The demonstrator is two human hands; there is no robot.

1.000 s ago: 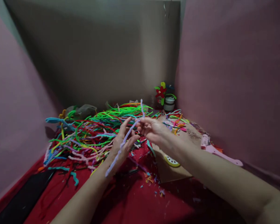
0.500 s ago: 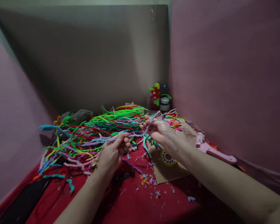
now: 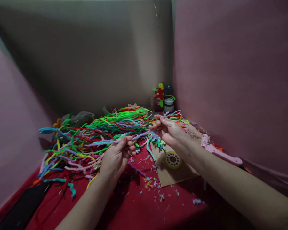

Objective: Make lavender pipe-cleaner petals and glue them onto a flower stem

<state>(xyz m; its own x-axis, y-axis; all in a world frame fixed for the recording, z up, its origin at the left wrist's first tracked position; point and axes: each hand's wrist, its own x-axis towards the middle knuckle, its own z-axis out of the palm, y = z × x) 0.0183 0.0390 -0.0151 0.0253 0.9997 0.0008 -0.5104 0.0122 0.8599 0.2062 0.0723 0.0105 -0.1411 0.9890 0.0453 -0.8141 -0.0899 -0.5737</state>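
The right grip (image 3: 169,131) had shifted slightly up and to the right, and the lilac fuzzy strand (image 3: 140,135), which had curved up across its fingers, now ran straighter between the hands. The left grip (image 3: 116,156) had barely moved. It was narrow, thumb and fingers pinched on the strand just below the centre of the frame; the right grip, near the centre, was narrow too, its curled fingers holding the strand's other part.

Behind the left grip lay a tangled heap of colored fuzzy strands (image 3: 110,124). Below the right grip, a yellow ring with holes (image 3: 173,159) rested on a cardboard sheet (image 3: 175,177), with small scraps (image 3: 148,183) beside the sheet on the red-covered counter (image 3: 134,212). A pink tool (image 3: 222,155) lay right of centre, and a black flat object (image 3: 24,201) at the lower left. Farther back, upper right of centre, a red flower (image 3: 159,93) stood near a white-lidded container (image 3: 168,104).
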